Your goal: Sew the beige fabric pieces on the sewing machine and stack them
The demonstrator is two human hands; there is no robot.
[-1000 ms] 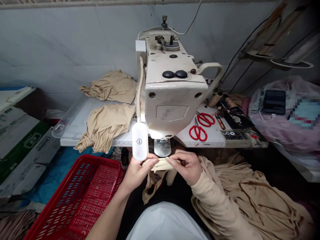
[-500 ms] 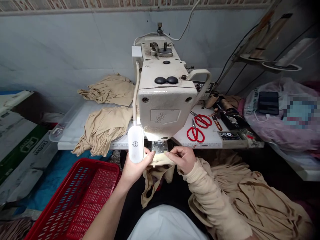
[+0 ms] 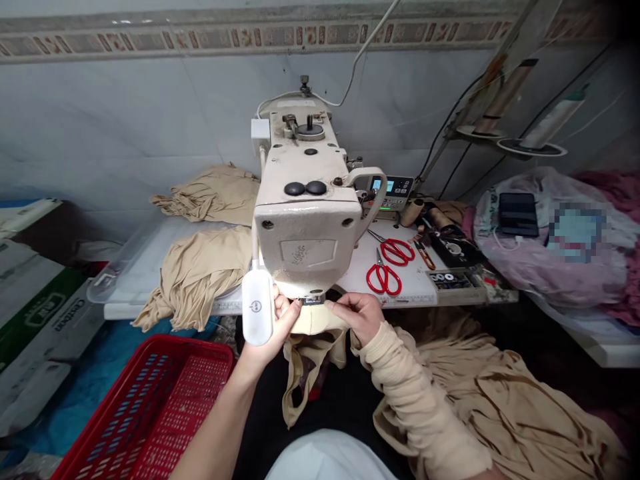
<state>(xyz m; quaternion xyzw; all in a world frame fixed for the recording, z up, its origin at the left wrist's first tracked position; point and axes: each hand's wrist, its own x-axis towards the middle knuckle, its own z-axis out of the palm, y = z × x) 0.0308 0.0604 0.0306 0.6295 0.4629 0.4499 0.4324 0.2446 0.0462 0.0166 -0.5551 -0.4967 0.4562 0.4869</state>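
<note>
A pale beige piece of fabric (image 3: pixel 313 321) lies under the head of the white sewing machine (image 3: pixel 305 247), with strips of it hanging down in front. My left hand (image 3: pixel 273 331) pinches its left edge; the white lamp (image 3: pixel 257 307) hides part of that hand. On the right edge, the thumb and fingers of my right hand (image 3: pixel 361 315) are closed on the same fabric. A bunched beige sleeve (image 3: pixel 420 393) covers my right forearm. The needle area is hidden behind the machine head and my fingertips.
Two red-handled scissors (image 3: pixel 384 279) lie right of the machine, near a tray of small parts (image 3: pixel 453 283). Beige fabric piles (image 3: pixel 205 270) sit on the left. A red basket (image 3: pixel 150 400) stands below left; more beige cloth (image 3: pixel 520 400) heaps at right.
The view has tilted up and turned slightly right, so the machine's control screen shows. The fabric now reaches further under the machine head, with both hands still on it.
</note>
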